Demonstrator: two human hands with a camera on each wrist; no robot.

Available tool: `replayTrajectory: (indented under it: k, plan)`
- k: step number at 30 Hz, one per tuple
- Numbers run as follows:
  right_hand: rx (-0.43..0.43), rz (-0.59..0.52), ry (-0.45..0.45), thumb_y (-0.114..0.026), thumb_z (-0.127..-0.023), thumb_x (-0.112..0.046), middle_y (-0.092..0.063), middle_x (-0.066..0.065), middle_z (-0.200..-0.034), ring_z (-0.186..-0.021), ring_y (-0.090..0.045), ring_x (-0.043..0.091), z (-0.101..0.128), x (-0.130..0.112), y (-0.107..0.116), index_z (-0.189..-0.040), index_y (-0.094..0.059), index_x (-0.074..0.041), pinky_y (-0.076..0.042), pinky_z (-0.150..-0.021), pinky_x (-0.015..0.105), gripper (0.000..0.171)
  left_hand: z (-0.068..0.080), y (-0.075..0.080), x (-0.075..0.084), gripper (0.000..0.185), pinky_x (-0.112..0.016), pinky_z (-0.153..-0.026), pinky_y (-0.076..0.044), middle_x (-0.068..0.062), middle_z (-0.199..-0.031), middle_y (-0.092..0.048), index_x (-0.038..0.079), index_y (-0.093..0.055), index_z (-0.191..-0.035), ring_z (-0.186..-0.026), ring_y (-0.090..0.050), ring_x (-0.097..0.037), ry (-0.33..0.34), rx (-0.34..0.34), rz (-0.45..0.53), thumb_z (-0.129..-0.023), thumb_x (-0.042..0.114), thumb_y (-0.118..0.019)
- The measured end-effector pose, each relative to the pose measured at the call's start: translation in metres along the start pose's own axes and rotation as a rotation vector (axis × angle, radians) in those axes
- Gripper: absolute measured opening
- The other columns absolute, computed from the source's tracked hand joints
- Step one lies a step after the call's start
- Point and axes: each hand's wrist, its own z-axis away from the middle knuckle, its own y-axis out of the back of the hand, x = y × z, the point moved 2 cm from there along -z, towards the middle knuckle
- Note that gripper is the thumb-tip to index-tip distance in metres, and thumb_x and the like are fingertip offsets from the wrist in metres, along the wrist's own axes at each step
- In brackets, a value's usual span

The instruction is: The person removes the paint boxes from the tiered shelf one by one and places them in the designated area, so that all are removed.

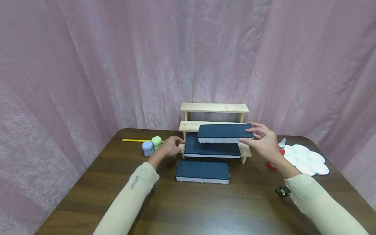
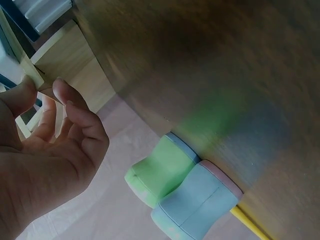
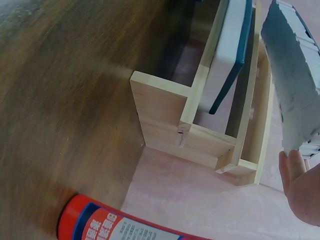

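Observation:
A three-tier wooden display rack [image 1: 214,107] stands at the back of the table. My left hand [image 1: 171,147] is at the left end of its lowest tier; in the left wrist view, thumb and index finger pinch the board's end [image 2: 36,77]. My right hand [image 1: 264,142] grips the right end of a white box with a dark blue lid [image 1: 224,131], held raised in front of the middle tier. Its pale underside [image 3: 292,85] faces the right wrist camera. A similar box [image 1: 211,147] lies on the lowest tier, and another [image 1: 202,171] on the table in front.
Left of the rack are a green container [image 1: 157,142], a blue container [image 1: 148,148] and a yellow stick [image 1: 136,140]. To the right stand a red bottle with a white nozzle [image 1: 282,143] and a white flower-shaped palette [image 1: 305,158]. A pink curtain [image 1: 147,65] hangs behind.

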Motion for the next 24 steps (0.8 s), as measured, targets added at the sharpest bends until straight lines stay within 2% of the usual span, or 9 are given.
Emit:
replayTrajectory:
  k: [6,9,13,19,22,24]
  plan:
    - [-0.004,-0.011,0.009,-0.087,-0.073,-0.003,-0.055,0.021,-0.135,-0.122,-0.053,0.038,0.008,-0.021,0.009,-0.107,-0.070,0.010,-0.046,-0.095,0.045,0.039,-0.001,0.001,0.001,0.031,-0.044,-0.093,-0.048,-0.012,-0.124,-0.064,0.009,-0.067,-0.120,-0.106,-0.057,-0.027,-0.004,0.013,0.004,-0.090,0.015,-0.074]
    - [-0.017,0.000,0.011,-0.086,-0.074,-0.001,-0.055,0.024,-0.134,-0.120,-0.054,0.040,0.011,-0.028,0.012,-0.106,-0.069,0.012,-0.048,-0.095,0.038,0.039,-0.001,0.001,0.000,0.031,-0.045,-0.094,-0.048,-0.012,-0.125,-0.064,0.009,-0.067,-0.120,-0.109,-0.056,-0.027,-0.005,0.013,-0.001,-0.090,0.015,-0.074]
    - [-0.023,0.015,0.011,-0.088,-0.073,-0.005,-0.056,0.019,-0.134,-0.119,-0.055,0.037,0.015,-0.018,0.017,-0.107,-0.071,0.008,-0.048,-0.093,0.031,0.040,-0.001,0.000,0.000,0.032,-0.045,-0.095,-0.048,-0.011,-0.125,-0.064,0.010,-0.067,-0.120,-0.111,-0.057,-0.027,-0.004,0.008,-0.007,-0.090,0.016,-0.074]
    - [-0.032,0.000,0.007,-0.089,-0.072,-0.010,-0.056,0.014,-0.135,-0.120,-0.055,0.034,0.018,-0.006,0.024,-0.107,-0.073,0.003,-0.047,-0.093,0.044,0.041,-0.002,-0.001,0.001,0.032,-0.045,-0.095,-0.048,-0.010,-0.125,-0.065,0.010,-0.067,-0.121,-0.111,-0.057,-0.027,-0.003,0.010,-0.005,-0.090,0.016,-0.074]
    - [-0.035,0.008,0.002,-0.089,-0.072,-0.010,-0.056,0.013,-0.136,-0.121,-0.055,0.033,0.019,-0.004,0.028,-0.107,-0.073,0.002,-0.045,-0.093,0.047,0.040,-0.002,-0.001,0.001,0.032,-0.045,-0.096,-0.047,-0.011,-0.125,-0.064,0.010,-0.067,-0.121,-0.112,-0.056,-0.027,-0.002,0.013,-0.006,-0.090,0.016,-0.074]
    - [-0.031,0.010,-0.001,-0.089,-0.072,-0.009,-0.056,0.012,-0.135,-0.119,-0.056,0.024,0.021,-0.003,0.030,-0.107,-0.073,0.003,-0.047,-0.094,0.037,0.040,-0.002,-0.001,0.002,0.032,-0.045,-0.096,-0.047,-0.011,-0.125,-0.064,0.010,-0.067,-0.121,-0.112,-0.056,-0.028,-0.005,0.014,-0.010,-0.090,0.016,-0.074]
